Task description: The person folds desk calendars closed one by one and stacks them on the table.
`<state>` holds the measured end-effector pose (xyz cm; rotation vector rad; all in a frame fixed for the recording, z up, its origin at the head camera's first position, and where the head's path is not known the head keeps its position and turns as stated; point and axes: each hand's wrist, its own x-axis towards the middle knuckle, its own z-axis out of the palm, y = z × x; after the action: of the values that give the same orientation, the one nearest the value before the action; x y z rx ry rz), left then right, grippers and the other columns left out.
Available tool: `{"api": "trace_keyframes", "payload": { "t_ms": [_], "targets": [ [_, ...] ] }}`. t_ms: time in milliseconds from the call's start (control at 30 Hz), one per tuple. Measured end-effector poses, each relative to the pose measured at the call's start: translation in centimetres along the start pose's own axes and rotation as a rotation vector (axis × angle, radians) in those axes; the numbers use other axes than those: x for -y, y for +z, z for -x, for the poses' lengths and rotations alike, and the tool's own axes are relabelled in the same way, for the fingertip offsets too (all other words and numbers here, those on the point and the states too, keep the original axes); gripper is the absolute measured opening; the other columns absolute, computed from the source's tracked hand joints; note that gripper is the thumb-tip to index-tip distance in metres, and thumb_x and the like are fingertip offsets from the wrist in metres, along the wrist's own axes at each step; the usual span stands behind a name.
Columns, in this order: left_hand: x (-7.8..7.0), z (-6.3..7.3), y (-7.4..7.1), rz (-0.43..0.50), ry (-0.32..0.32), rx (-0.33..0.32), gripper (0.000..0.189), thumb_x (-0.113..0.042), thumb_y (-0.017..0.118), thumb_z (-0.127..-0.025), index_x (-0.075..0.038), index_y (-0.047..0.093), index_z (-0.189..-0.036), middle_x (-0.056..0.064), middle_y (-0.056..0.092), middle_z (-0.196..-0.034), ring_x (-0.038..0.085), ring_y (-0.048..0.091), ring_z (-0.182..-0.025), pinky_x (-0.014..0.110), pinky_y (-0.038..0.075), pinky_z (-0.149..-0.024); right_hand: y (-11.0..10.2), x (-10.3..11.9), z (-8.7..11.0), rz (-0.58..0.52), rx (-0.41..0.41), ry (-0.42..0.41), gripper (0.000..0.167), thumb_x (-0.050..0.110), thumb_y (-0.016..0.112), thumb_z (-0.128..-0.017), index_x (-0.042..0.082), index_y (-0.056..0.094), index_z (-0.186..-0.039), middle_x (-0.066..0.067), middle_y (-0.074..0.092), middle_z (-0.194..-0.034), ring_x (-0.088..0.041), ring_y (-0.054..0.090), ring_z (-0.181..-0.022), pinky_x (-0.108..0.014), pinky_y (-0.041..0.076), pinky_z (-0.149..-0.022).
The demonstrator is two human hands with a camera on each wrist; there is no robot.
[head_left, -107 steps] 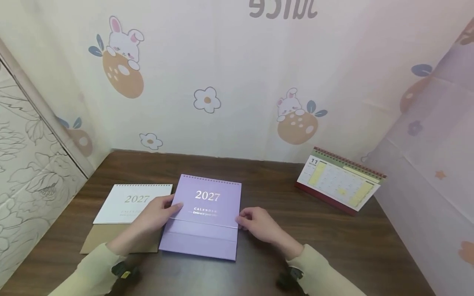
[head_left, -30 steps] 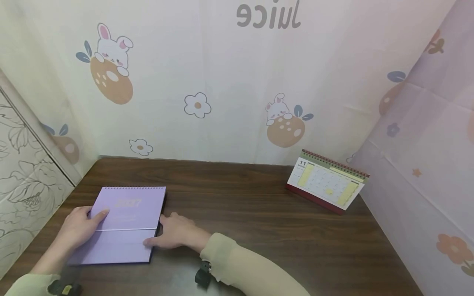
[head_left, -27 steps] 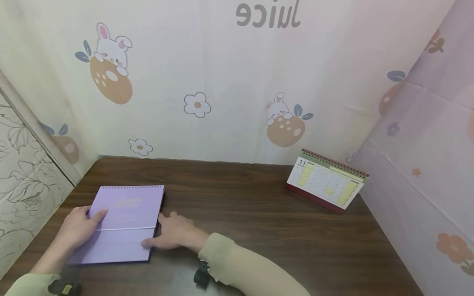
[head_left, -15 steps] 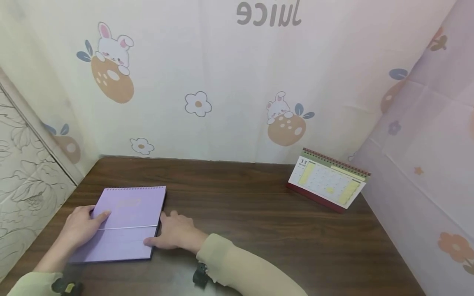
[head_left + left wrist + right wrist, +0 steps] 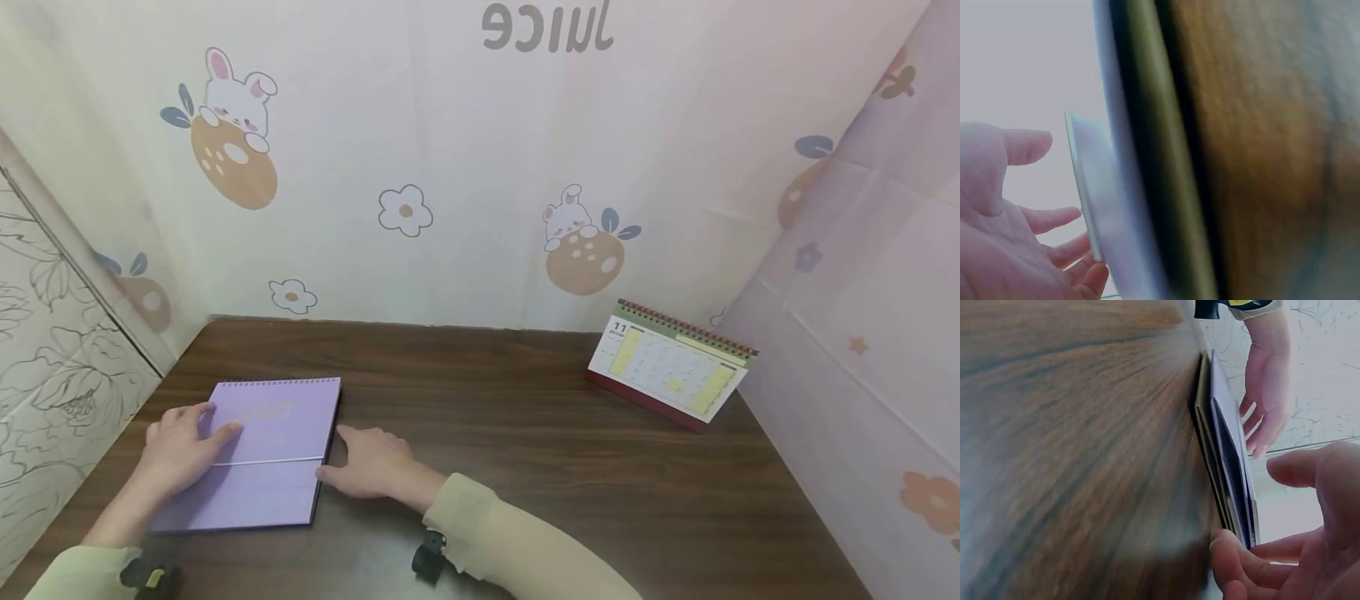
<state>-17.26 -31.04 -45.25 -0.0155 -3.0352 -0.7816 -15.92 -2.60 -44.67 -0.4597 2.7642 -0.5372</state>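
Note:
A purple 2027 desk calendar (image 5: pixel 258 500) lies at the left of the table, spiral binding towards the back. Stacked beneath it, a tan board (image 5: pixel 1210 447) of another calendar shows along the side in the right wrist view. My left hand (image 5: pixel 176 450) is at the purple calendar's left side, thumb over the cover and fingers loosely spread. By the right edge, my right hand (image 5: pixel 375 462) has its thumb apart from its fingers; in the right wrist view its fingertips (image 5: pixel 1225 547) are right at the stack's corner.
A desk calendar (image 5: pixel 667 371) with a red base and a page marked 11 stands tilted at the back right of the wooden table (image 5: pixel 510 417). Behind the table hangs a patterned curtain (image 5: pixel 472 125); a floral panel (image 5: pixel 56 333) borders the left.
The purple calendar, earlier held beside the white one, now lies where the white one was, covering it. In the last half second both hands loosened, the right thumb drawing back to the edge.

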Motion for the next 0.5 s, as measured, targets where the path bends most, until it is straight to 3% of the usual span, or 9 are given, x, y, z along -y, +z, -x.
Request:
{"api": "trace_keyframes", "payload": {
  "t_ms": [100, 200, 333, 500],
  "targets": [
    [-0.6, -0.1, 0.0, -0.014, 0.007, -0.007, 0.068, -0.048, 0.052, -0.1, 0.011, 0.044, -0.134, 0.044, 0.032, -0.131, 0.066, 0.026, -0.115, 0.072, 0.028, -0.082, -0.6, -0.7, 0.3, -0.043, -0.026, -0.033, 0.061, 0.059, 0.062, -0.09, 0.03, 0.054, -0.143, 0.008, 0.064, -0.129, -0.014, 0.063, -0.11, -0.038, 0.052, -0.08],
    [-1.4, -0.3, 0.1, -0.03, 0.027, -0.027, 0.065, -0.046, 0.054, -0.099, 0.008, 0.047, -0.133, 0.042, 0.032, -0.133, 0.066, 0.026, -0.117, 0.073, 0.026, -0.081, -1.3, -1.8, 0.8, -0.083, -0.039, -0.072, 0.055, 0.052, 0.064, -0.092, 0.026, 0.057, -0.14, 0.009, 0.071, -0.099, -0.009, 0.065, -0.083, -0.032, 0.051, -0.068],
    [-2.5, -0.3, -0.1, -0.062, 0.062, -0.037, 0.062, -0.044, 0.056, -0.099, 0.007, 0.049, -0.133, 0.041, 0.033, -0.137, 0.065, 0.026, -0.118, 0.074, 0.026, -0.081, -2.3, -3.8, 1.5, -0.158, -0.052, -0.121, 0.051, 0.044, 0.064, -0.094, 0.017, 0.059, -0.138, 0.013, 0.058, -0.066, -0.004, 0.054, -0.055, -0.025, 0.045, -0.056],
    [-4.7, -0.9, 0.2, -0.078, 0.178, -0.033, 0.051, -0.039, 0.061, -0.097, 0.005, 0.062, -0.122, 0.034, 0.052, -0.128, 0.059, 0.042, -0.113, 0.07, 0.036, -0.083, -3.5, -7.1, 2.3, -0.211, -0.072, -0.117, 0.047, 0.04, 0.064, -0.096, 0.013, 0.061, -0.134, 0.013, 0.058, -0.069, -0.004, 0.055, -0.052, -0.025, 0.044, -0.055]
  ]
}}
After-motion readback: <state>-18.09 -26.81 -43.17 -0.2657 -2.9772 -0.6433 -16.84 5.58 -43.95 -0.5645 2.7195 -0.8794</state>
